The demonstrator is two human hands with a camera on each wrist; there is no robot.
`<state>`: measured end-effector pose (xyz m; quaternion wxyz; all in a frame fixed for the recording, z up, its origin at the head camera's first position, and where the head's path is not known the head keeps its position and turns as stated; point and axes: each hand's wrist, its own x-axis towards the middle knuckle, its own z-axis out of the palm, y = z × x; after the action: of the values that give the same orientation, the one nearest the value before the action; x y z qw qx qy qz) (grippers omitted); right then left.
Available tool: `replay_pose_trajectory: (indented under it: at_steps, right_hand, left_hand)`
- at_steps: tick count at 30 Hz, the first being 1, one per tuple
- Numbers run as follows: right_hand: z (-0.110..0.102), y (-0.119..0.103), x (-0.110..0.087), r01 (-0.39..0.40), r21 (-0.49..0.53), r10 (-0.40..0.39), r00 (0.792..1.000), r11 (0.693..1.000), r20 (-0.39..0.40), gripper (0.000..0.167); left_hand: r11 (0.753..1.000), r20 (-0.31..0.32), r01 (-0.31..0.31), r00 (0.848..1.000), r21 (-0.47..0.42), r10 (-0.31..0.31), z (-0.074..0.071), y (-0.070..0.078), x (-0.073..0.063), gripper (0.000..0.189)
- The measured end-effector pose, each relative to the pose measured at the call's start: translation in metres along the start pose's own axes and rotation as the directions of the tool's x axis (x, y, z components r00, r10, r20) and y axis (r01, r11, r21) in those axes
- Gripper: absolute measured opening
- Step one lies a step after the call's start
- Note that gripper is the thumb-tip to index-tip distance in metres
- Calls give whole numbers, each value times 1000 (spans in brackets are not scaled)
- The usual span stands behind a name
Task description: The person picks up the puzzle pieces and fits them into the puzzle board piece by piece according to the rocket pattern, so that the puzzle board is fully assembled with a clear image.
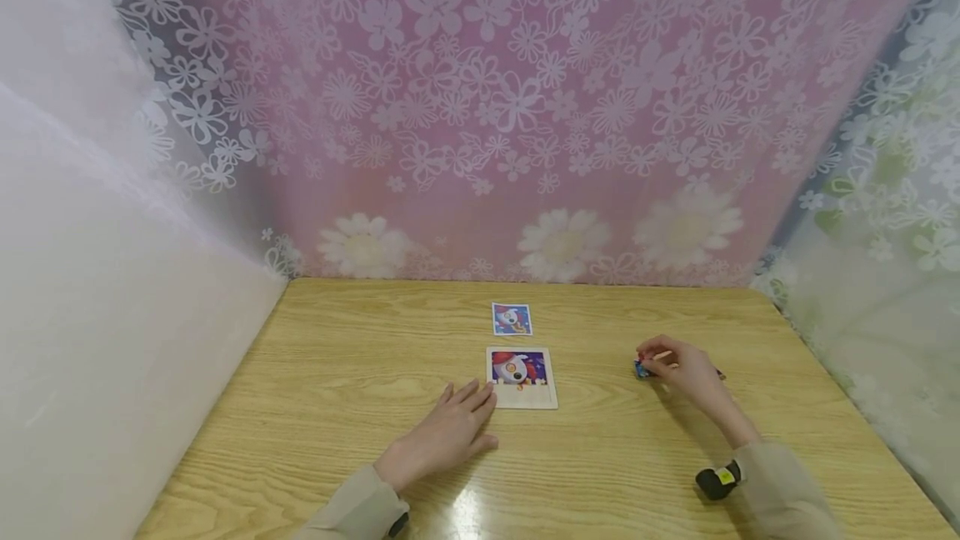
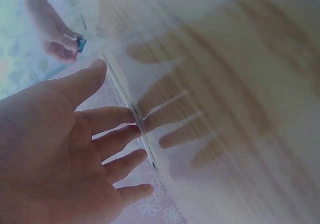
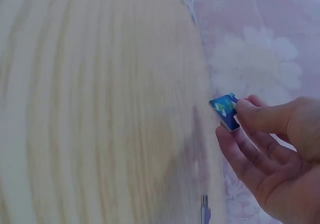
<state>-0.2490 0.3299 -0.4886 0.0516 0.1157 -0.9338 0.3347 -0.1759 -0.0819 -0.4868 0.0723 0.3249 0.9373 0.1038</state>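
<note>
A white-framed puzzle board lies mid-table; its upper part shows a white cartoon character with red on a dark blue ground, its lower strip is pale. My left hand touches the board's lower left edge with spread, fairly straight fingers. In the left wrist view that hand has its fingertips at the board's edge. Off to the right, my right hand holds a small blue puzzle piece just over the table, pinched between thumb and fingers. Some red also shows at those fingertips in the head view.
A small picture card with a similar character lies behind the board. Another thin piece rests on the wooden table near my right hand, mostly hidden by it in the head view. Flowered cloth hangs behind the table.
</note>
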Motion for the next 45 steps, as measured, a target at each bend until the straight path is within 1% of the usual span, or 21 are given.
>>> replay_pose_trajectory:
  at_steps: [2,4,8,10,13,18,23,29,36,40,44,45]
  right_hand:
    - [0,-2,1,-9,34,9,1000,999,-15,22]
    - [0,-4,2,-16,90,19,999,996,-29,26]
    - [5,-10,4,16,177,-7,999,984,-52,28]
    - [9,-13,5,28,199,-17,998,980,-59,28]
    - [16,-20,8,31,224,-20,999,974,-51,28]
    - [31,-30,15,8,318,-2,1000,948,-17,29]
    - [48,-39,21,1,318,2,1000,948,-9,26]
    - [64,-55,27,-14,337,5,1000,941,26,23]
    - [81,-76,33,-28,370,6,998,929,61,23]
    - [90,-88,35,-16,394,-16,997,919,77,22]
    - [99,-101,37,-7,416,-39,994,910,104,21]
    - [102,-104,37,2,409,-50,993,912,108,21]
  left_hand:
    - [1000,1,3,1000,0,-3,-1,0,0,65]
    - [1000,4,4,1000,4,-4,-1,0,1,65]
    - [1000,6,4,1000,4,-4,-1,-1,2,65]
    - [1000,6,3,1000,0,-3,-1,-2,2,65]
    - [1000,8,2,1000,-6,-2,0,-3,2,65]
    - [1000,13,-1,1000,-12,1,-1,-4,2,66]
    - [1000,10,-8,1000,-11,9,0,-4,2,66]
    - [1000,-1,-18,1000,-6,18,4,-7,0,67]
    - [1000,-1,-1,1000,-4,1,3,-6,-4,67]
    - [1000,-5,6,1000,0,-6,2,-5,-7,67]
    - [1000,-18,-5,1000,5,5,0,-3,-11,66]
    - [1000,-19,-8,1000,6,8,-1,-3,-12,65]
